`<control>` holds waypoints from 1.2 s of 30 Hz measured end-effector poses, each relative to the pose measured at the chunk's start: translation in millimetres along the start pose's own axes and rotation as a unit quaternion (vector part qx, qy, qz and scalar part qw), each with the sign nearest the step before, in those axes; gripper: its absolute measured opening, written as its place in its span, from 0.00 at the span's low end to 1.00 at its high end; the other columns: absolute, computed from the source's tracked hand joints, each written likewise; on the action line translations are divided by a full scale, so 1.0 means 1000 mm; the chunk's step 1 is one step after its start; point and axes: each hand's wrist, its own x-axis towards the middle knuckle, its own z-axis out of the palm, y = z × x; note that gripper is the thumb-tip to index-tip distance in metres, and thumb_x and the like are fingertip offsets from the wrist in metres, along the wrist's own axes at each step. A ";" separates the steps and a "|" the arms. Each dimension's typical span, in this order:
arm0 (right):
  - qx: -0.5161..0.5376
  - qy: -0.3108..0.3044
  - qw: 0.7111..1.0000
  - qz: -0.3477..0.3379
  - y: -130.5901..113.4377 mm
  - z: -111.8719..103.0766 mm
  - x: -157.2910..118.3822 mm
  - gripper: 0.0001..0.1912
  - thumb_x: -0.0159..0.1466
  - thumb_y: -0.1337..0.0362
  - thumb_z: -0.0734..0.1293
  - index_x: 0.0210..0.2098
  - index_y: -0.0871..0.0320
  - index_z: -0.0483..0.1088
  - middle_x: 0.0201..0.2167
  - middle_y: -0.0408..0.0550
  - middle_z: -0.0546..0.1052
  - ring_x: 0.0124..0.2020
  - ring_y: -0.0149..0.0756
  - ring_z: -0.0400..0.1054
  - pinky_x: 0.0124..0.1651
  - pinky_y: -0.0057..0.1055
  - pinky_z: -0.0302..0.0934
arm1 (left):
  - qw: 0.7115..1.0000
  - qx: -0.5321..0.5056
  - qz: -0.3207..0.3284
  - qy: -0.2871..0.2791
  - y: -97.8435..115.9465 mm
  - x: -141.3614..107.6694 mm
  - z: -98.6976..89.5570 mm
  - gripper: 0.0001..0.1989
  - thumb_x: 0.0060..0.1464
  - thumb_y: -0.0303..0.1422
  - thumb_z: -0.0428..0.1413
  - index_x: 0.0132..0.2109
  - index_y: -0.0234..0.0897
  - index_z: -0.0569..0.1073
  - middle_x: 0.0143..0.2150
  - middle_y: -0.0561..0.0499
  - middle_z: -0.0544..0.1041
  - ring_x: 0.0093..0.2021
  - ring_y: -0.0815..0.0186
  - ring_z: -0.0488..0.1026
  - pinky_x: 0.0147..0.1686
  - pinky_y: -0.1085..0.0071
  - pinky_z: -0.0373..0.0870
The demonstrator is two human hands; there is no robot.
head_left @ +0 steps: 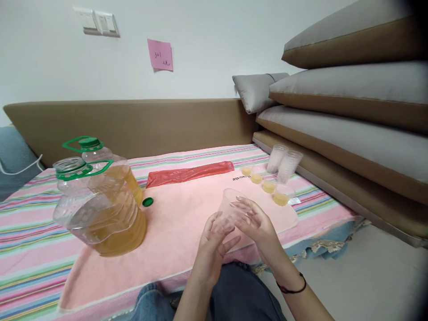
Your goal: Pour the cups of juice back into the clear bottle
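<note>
A clear plastic cup is held between my two hands, over the near edge of the pink towel. My left hand has its fingers closed around the lower part of the cup. From the other side, my right hand grips the cup near its upper side, fingers bent around it. No liquid shows in the cup. To the left stands an uncapped big bottle of yellow liquid, with its green cap lying on the towel beside it.
Behind the uncapped bottle is a second, capped bottle. Several cups with yellow liquid stand in a row at right, near two stacks of cups. A red plastic bag lies at the back. Stacked cushions rise on the right.
</note>
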 end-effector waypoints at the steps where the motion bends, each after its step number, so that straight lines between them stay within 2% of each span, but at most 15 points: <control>1: 0.004 0.007 1.000 0.002 -0.001 -0.001 -0.001 0.26 0.52 0.59 0.76 0.49 0.51 0.70 0.50 0.49 0.78 0.56 0.43 0.69 0.60 0.44 0.60 | 1.000 0.004 -0.004 -0.005 -0.003 0.000 0.003 0.28 0.47 0.38 0.68 0.54 0.42 0.69 0.55 0.44 0.73 0.49 0.61 0.73 0.45 0.63 0.75; 6: 0.002 0.028 1.000 -0.012 -0.005 -0.012 -0.003 0.18 0.52 0.58 0.77 0.41 0.52 0.74 0.46 0.48 0.79 0.54 0.43 0.70 0.58 0.41 0.63 | 0.999 0.037 -0.013 -0.024 -0.009 0.001 0.013 0.29 0.47 0.40 0.68 0.54 0.41 0.69 0.55 0.43 0.72 0.50 0.60 0.72 0.45 0.64 0.74; 11: 0.004 0.045 0.999 -0.012 -0.006 -0.020 -0.005 0.25 0.48 0.57 0.78 0.45 0.51 0.73 0.46 0.48 0.78 0.54 0.44 0.71 0.56 0.42 0.65 | 0.997 0.070 -0.007 -0.033 -0.015 0.007 0.020 0.28 0.47 0.41 0.68 0.53 0.41 0.69 0.57 0.42 0.72 0.52 0.57 0.73 0.46 0.62 0.74; 14: -0.013 0.068 0.997 -0.021 -0.008 -0.031 -0.006 0.25 0.49 0.57 0.78 0.45 0.51 0.74 0.47 0.50 0.78 0.56 0.47 0.69 0.57 0.44 0.65 | 0.995 0.098 0.003 -0.019 -0.020 0.010 0.023 0.32 0.43 0.41 0.70 0.54 0.43 0.68 0.55 0.43 0.73 0.49 0.58 0.74 0.43 0.64 0.75; 17: -0.028 0.138 0.987 -0.073 -0.017 -0.070 -0.001 0.24 0.50 0.58 0.78 0.45 0.51 0.73 0.49 0.50 0.77 0.55 0.46 0.69 0.56 0.45 0.64 | 0.990 0.132 0.033 0.021 -0.022 0.012 0.025 0.32 0.43 0.42 0.69 0.54 0.45 0.69 0.53 0.45 0.72 0.42 0.64 0.73 0.33 0.70 0.75; 19: -0.046 0.240 0.961 -0.131 -0.022 -0.114 0.009 0.25 0.51 0.59 0.78 0.47 0.51 0.72 0.51 0.50 0.76 0.56 0.45 0.68 0.58 0.46 0.62 | 0.983 0.162 0.063 0.057 -0.020 0.014 0.023 0.28 0.44 0.42 0.68 0.52 0.44 0.71 0.50 0.47 0.73 0.38 0.67 0.71 0.29 0.74 0.72; 22: -0.130 0.365 0.904 -0.182 -0.016 -0.192 0.032 0.28 0.47 0.56 0.78 0.46 0.53 0.72 0.51 0.50 0.75 0.56 0.45 0.67 0.59 0.47 0.60 | 0.965 0.220 0.105 0.100 -0.015 0.021 0.014 0.24 0.45 0.43 0.67 0.49 0.43 0.71 0.48 0.49 0.73 0.36 0.69 0.70 0.30 0.75 0.70; 24: -0.172 0.401 0.888 -0.144 -0.003 -0.239 0.052 0.30 0.45 0.53 0.78 0.45 0.55 0.71 0.45 0.50 0.76 0.50 0.44 0.69 0.58 0.47 0.60 | 0.944 0.276 0.131 0.124 -0.012 0.027 0.006 0.26 0.44 0.43 0.67 0.49 0.42 0.70 0.49 0.48 0.72 0.38 0.67 0.71 0.34 0.73 0.71; 26: -0.195 0.398 0.891 -0.104 0.013 -0.272 0.071 0.29 0.43 0.51 0.78 0.40 0.57 0.71 0.42 0.50 0.76 0.47 0.43 0.70 0.56 0.46 0.61 | 0.911 0.349 0.155 0.153 -0.013 0.034 -0.002 0.28 0.42 0.44 0.68 0.49 0.42 0.69 0.52 0.46 0.71 0.42 0.63 0.71 0.39 0.69 0.71; 28: -0.211 0.390 0.892 -0.091 0.028 -0.290 0.088 0.31 0.40 0.52 0.78 0.39 0.59 0.71 0.41 0.51 0.76 0.45 0.43 0.70 0.56 0.46 0.61 | 0.878 0.407 0.177 0.179 -0.020 0.041 -0.007 0.30 0.40 0.44 0.68 0.50 0.42 0.68 0.54 0.45 0.69 0.48 0.58 0.70 0.44 0.64 0.70; 30: -0.223 0.381 0.894 -0.083 0.042 -0.298 0.100 0.32 0.40 0.52 0.78 0.40 0.60 0.71 0.40 0.51 0.76 0.44 0.43 0.70 0.54 0.46 0.61 | 0.863 0.430 0.191 0.186 -0.030 0.048 -0.010 0.32 0.40 0.44 0.68 0.51 0.42 0.67 0.57 0.44 0.68 0.55 0.53 0.67 0.49 0.58 0.68; 36: -0.268 0.368 0.887 -0.082 0.068 -0.301 0.115 0.31 0.43 0.52 0.77 0.43 0.60 0.71 0.38 0.47 0.76 0.39 0.39 0.69 0.50 0.45 0.63 | 0.857 0.433 0.206 0.187 -0.061 0.066 -0.015 0.42 0.41 0.41 0.68 0.60 0.41 0.57 0.62 0.38 0.62 0.64 0.48 0.61 0.62 0.49 0.58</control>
